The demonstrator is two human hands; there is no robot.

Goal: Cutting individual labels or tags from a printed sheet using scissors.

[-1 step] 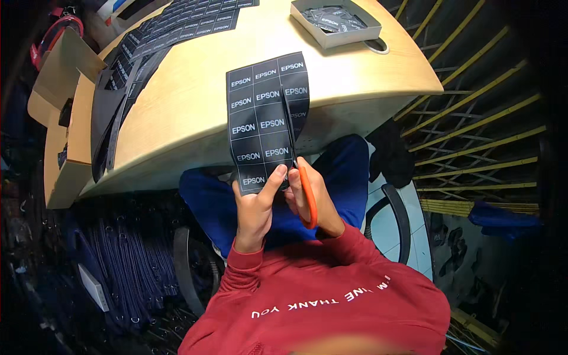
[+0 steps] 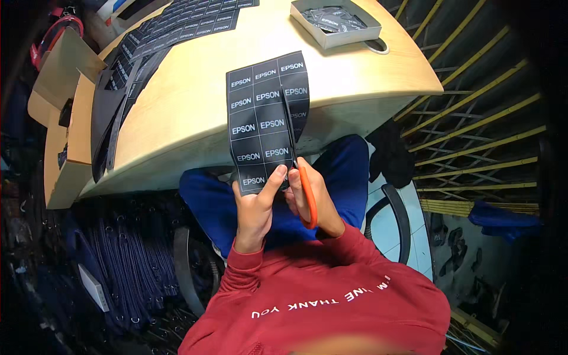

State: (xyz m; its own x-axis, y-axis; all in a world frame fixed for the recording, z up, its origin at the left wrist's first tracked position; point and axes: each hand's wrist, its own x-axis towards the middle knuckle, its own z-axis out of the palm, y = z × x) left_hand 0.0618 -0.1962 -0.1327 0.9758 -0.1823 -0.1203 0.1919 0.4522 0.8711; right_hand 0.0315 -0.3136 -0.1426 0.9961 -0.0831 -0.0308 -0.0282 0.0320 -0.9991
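Note:
My left hand (image 2: pixel 255 210) grips the lower end of a black label sheet (image 2: pixel 255 112), thumb on top. White lines divide the sheet into printed rectangles. Closed around the orange handle of a pair of scissors (image 2: pixel 308 198), my right hand (image 2: pixel 316 195) sits just beside the left one. The dark blades point away from me and lie along the line between the middle and right columns. Right of the blades, the strip of labels bends downward. The sheet's far end reaches over the table's near edge, and part of my right fingers is hidden behind the handle.
More printed black sheets (image 2: pixel 195 26) overlap at the left of the wooden table (image 2: pixel 189 83), some hanging over its edge. A shallow box (image 2: pixel 322 40) of cut labels stands at the far right. An open cardboard box (image 2: pixel 71 148) is at left, a folding metal gate (image 2: pixel 473 136) at right.

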